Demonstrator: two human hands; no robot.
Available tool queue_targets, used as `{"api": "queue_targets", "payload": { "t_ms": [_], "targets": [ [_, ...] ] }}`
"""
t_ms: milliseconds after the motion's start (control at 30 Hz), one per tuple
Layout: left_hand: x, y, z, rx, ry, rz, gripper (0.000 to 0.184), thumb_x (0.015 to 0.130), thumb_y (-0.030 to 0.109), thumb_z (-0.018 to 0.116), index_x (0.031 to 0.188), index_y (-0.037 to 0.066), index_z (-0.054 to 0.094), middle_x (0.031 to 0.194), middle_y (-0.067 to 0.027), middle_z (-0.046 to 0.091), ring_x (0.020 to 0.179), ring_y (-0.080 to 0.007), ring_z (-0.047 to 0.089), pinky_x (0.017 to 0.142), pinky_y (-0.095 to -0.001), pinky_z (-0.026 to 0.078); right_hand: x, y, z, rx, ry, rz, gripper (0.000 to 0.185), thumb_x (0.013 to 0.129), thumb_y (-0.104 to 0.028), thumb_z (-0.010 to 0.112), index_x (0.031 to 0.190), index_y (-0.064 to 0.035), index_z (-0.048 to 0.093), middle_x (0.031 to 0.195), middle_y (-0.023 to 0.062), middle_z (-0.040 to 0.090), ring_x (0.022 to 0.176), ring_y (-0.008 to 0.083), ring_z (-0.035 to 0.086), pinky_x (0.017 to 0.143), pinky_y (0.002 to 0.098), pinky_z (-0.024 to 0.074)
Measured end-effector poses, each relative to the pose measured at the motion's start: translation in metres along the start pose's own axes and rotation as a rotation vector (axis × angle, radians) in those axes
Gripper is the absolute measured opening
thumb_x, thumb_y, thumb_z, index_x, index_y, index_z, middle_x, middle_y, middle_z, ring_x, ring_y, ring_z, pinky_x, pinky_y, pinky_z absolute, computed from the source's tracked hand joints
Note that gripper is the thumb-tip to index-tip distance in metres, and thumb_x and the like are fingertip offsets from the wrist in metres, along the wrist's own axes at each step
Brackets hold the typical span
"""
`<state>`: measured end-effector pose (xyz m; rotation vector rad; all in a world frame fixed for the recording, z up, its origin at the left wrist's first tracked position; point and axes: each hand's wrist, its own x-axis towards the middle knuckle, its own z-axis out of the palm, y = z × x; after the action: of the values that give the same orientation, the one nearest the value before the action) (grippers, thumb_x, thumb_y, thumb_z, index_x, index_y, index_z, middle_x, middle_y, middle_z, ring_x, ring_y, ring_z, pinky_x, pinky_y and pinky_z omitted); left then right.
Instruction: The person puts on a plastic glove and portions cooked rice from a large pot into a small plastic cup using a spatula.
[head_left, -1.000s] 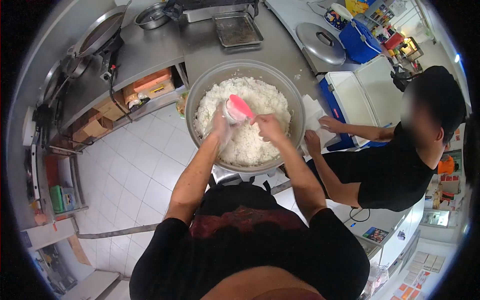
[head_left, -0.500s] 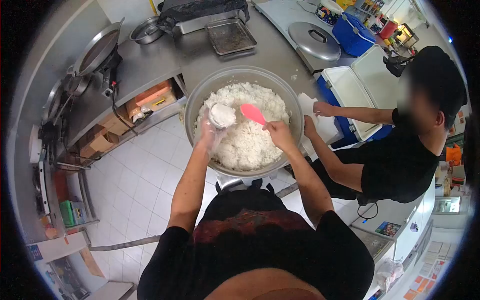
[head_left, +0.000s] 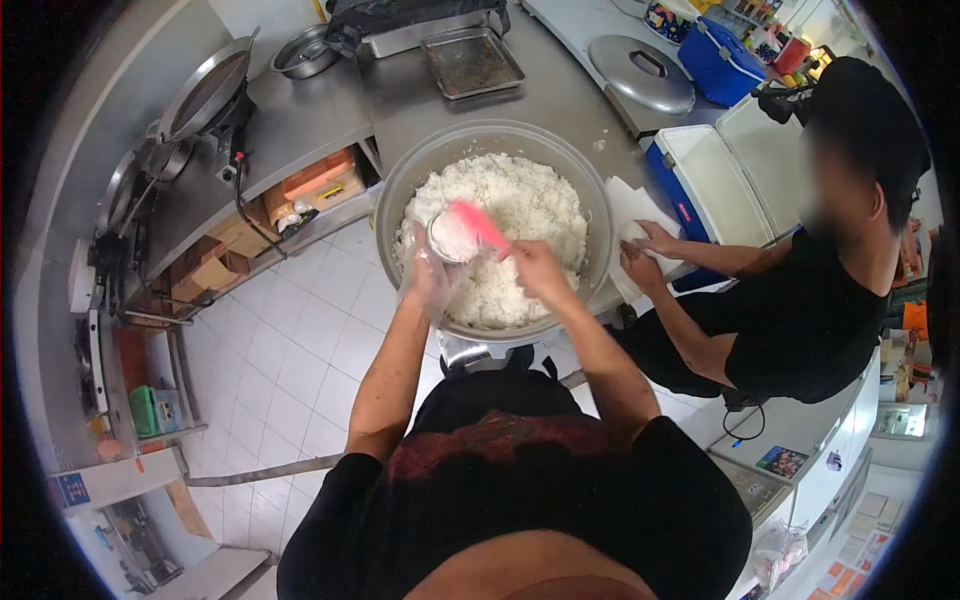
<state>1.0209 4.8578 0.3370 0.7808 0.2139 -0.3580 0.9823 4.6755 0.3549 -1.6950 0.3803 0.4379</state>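
Observation:
A large round metal pot (head_left: 397,190) full of cooked white rice (head_left: 530,195) stands in front of me. My left hand (head_left: 428,272), in a clear plastic glove, is closed round a small round cup (head_left: 452,240) filled with rice, over the pot's left side. In my right hand (head_left: 538,270) is the handle of a pink rice paddle (head_left: 478,228). The paddle's blade lies over the rim of the cup, slightly blurred. The cup's lower part is hidden by my fingers.
At the right, a co-worker (head_left: 800,310) holds white paper (head_left: 632,215) beside the pot, near an open blue-and-white cooler (head_left: 718,185). A metal lid (head_left: 640,75) and a rectangular tray (head_left: 472,65) lie on the counters behind. A wok (head_left: 205,90) stands at left.
The pink paddle has moved left from above the rice onto the cup, with my right hand following. The co-worker's hands have shifted over the white paper. The view has shifted slightly.

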Motion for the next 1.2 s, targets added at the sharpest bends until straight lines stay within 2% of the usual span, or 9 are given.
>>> {"api": "queue_targets", "payload": {
  "t_ms": [167, 333, 400, 567, 667, 833, 933, 1100, 1200],
  "targets": [
    [-0.001, 0.006, -0.029, -0.037, 0.008, -0.106, 0.072, 0.094, 0.068, 0.028, 0.133, 0.011, 0.050, 0.119, -0.0063, 0.063, 0.106, -0.0227, 0.059, 0.086, -0.0393, 0.048, 0.004, 0.042, -0.038, -0.683, 0.104, -0.363, 0.036, 0.099, -0.030, 0.047, 0.108, -0.0014, 0.068, 0.089, 0.0190, 0.068, 0.092, 0.0344, 0.065, 0.085, 0.0426, 0.0492],
    [-0.004, -0.033, 0.000, -0.282, -0.291, -0.023, 0.069, 0.099, 0.061, 0.023, 0.135, 0.008, 0.048, 0.125, -0.0064, 0.060, 0.117, -0.0276, 0.054, 0.104, -0.0425, 0.040, 0.014, 0.055, 0.016, -0.078, 0.214, -0.646, 0.053, 0.100, -0.044, 0.041, 0.139, -0.0082, 0.047, 0.137, 0.0164, 0.050, 0.126, 0.0323, 0.046, 0.113, 0.0411, 0.0266],
    [-0.006, -0.067, 0.035, 0.016, -0.080, 0.191, 0.065, 0.099, 0.058, 0.027, 0.136, 0.009, 0.048, 0.126, -0.0067, 0.059, 0.119, -0.0284, 0.052, 0.106, -0.0398, 0.038, 0.025, 0.061, 0.040, 0.735, 0.123, -0.220, 0.058, 0.101, -0.048, 0.035, 0.143, -0.0081, 0.041, 0.139, 0.0142, 0.049, 0.128, 0.0301, 0.047, 0.111, 0.0428, 0.0302],
    [-0.021, -0.053, 0.091, 1.156, 0.108, 0.607, 0.056, 0.101, 0.046, 0.040, 0.141, 0.007, 0.040, 0.142, -0.0155, 0.040, 0.133, -0.0285, 0.036, 0.113, -0.0379, 0.026, -0.018, 0.016, -0.061, 1.536, -0.348, -0.095, 0.058, 0.100, -0.050, 0.027, 0.139, -0.0100, 0.044, 0.139, 0.0141, 0.050, 0.129, 0.0327, 0.045, 0.110, 0.0481, 0.0356],
    [-0.035, -0.041, 0.097, 0.838, 0.097, 0.609, 0.056, 0.099, 0.043, 0.042, 0.141, 0.006, 0.038, 0.143, -0.0146, 0.038, 0.137, -0.0275, 0.030, 0.115, -0.0412, 0.022, -0.006, 0.045, -0.137, 1.643, -0.242, -0.288, 0.054, 0.100, -0.045, 0.026, 0.136, -0.0103, 0.046, 0.138, 0.0128, 0.050, 0.126, 0.0357, 0.048, 0.108, 0.0515, 0.0391],
    [-0.054, -0.030, 0.055, 0.882, 0.207, 0.707, 0.058, 0.098, 0.042, 0.045, 0.140, 0.003, 0.036, 0.142, -0.0146, 0.039, 0.137, -0.0275, 0.032, 0.116, -0.0421, 0.020, 0.097, 0.133, -0.258, 0.032, 0.899, -0.490, 0.045, 0.092, -0.026, 0.060, 0.135, -0.0163, 0.049, 0.137, 0.0193, 0.046, 0.127, 0.0353, 0.045, 0.105, 0.0469, 0.0397],
    [-0.059, -0.036, 0.030, 0.589, 0.275, 0.611, 0.061, 0.097, 0.046, 0.047, 0.141, 0.006, 0.036, 0.143, -0.0157, 0.039, 0.135, -0.0279, 0.034, 0.114, -0.0426, 0.023, 0.162, 0.192, -0.263, -0.694, 0.810, -0.220, 0.053, 0.085, -0.027, 0.069, 0.134, -0.0219, 0.050, 0.140, 0.0235, 0.040, 0.127, 0.0415, 0.042, 0.104, 0.0479, 0.0396],
    [-0.089, -0.027, 0.023, 0.782, 0.565, 0.536, 0.066, 0.097, 0.056, 0.040, 0.142, 0.007, 0.035, 0.139, -0.0120, 0.043, 0.130, -0.0242, 0.040, 0.109, -0.0402, 0.028, 0.201, 0.205, -0.271, -0.582, 0.808, 0.015, 0.066, 0.072, -0.030, 0.080, 0.131, -0.0242, 0.052, 0.135, 0.0301, 0.041, 0.125, 0.0456, 0.042, 0.102, 0.0494, 0.0399],
    [-0.088, -0.024, 0.018, 0.636, 0.523, 0.436, 0.062, 0.096, 0.053, 0.045, 0.139, 0.010, 0.038, 0.129, -0.0095, 0.051, 0.119, -0.0220, 0.049, 0.102, -0.0402, 0.037, 0.143, 0.135, -0.283, -0.201, 1.032, -0.527, 0.074, 0.070, -0.027, 0.083, 0.133, -0.0083, 0.049, 0.132, 0.0210, 0.050, 0.122, 0.0355, 0.047, 0.104, 0.0421, 0.0379]
  ]
}}
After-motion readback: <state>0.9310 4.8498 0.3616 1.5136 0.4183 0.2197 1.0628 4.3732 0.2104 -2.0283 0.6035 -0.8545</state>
